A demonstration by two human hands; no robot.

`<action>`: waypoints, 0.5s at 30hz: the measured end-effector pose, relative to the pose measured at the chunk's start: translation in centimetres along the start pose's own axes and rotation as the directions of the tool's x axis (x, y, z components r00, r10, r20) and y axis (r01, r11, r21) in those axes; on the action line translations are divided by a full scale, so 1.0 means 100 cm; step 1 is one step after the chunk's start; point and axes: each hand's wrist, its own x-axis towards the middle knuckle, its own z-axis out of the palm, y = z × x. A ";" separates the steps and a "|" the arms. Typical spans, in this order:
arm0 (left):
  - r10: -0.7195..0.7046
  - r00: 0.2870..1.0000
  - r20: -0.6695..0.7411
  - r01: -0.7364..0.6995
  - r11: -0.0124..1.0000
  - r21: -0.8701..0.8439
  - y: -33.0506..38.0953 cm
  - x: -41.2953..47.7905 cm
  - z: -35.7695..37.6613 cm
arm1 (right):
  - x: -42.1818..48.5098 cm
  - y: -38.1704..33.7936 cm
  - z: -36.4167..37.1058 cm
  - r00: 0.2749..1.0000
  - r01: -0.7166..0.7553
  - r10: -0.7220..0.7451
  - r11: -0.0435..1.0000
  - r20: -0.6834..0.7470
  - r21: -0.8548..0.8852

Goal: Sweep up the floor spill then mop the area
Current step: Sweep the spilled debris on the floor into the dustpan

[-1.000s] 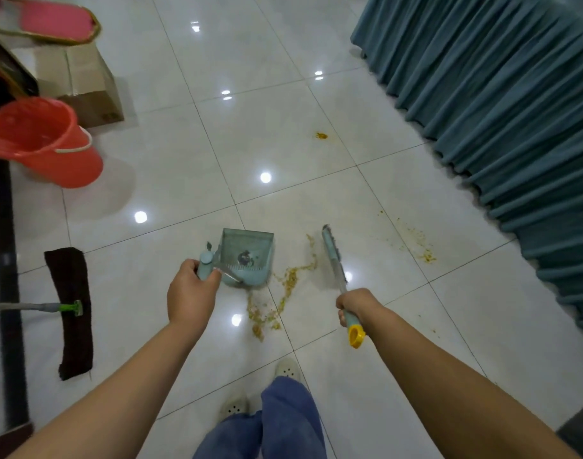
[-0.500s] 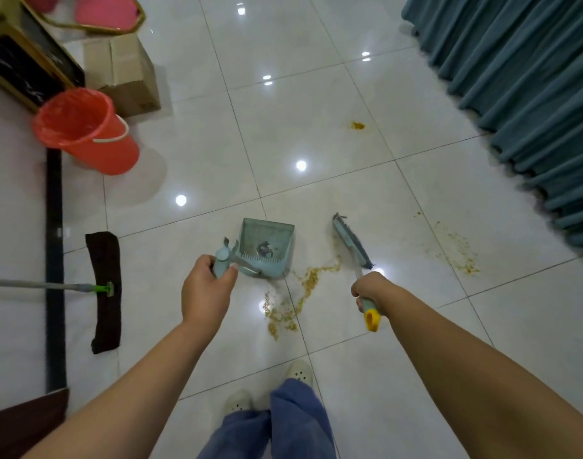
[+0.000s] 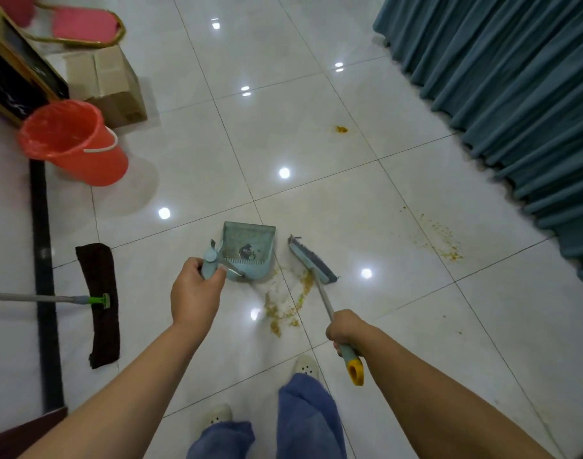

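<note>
Beside the dustpan [image 3: 248, 250], the right hand [image 3: 345, 327] grips a broom [image 3: 311, 261].

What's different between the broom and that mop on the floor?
The broom is gripped by the right hand; no hand touches the mop, which lies on the floor at the left. The broom's head is narrow and blue-grey, the mop's a long dark brown pad. The broom's head sits beside the nearest spill; the mop lies well away from it. Both have thin grey poles.
</note>
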 end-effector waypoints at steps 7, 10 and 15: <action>0.038 0.999 0.033 -0.038 0.999 -0.008 -0.051 0.002 -0.068 | -0.042 -0.015 0.094 1.000 0.022 -0.019 0.991 0.022 -0.131; 0.045 0.998 0.039 -0.044 0.999 -0.009 -0.072 0.003 -0.097 | -0.056 -0.016 0.129 1.000 0.022 -0.021 0.981 0.011 -0.193; 0.056 0.996 0.062 -0.056 0.998 -0.007 -0.098 0.001 -0.137 | -0.080 -0.010 0.176 1.000 0.008 -0.010 0.978 -0.012 -0.206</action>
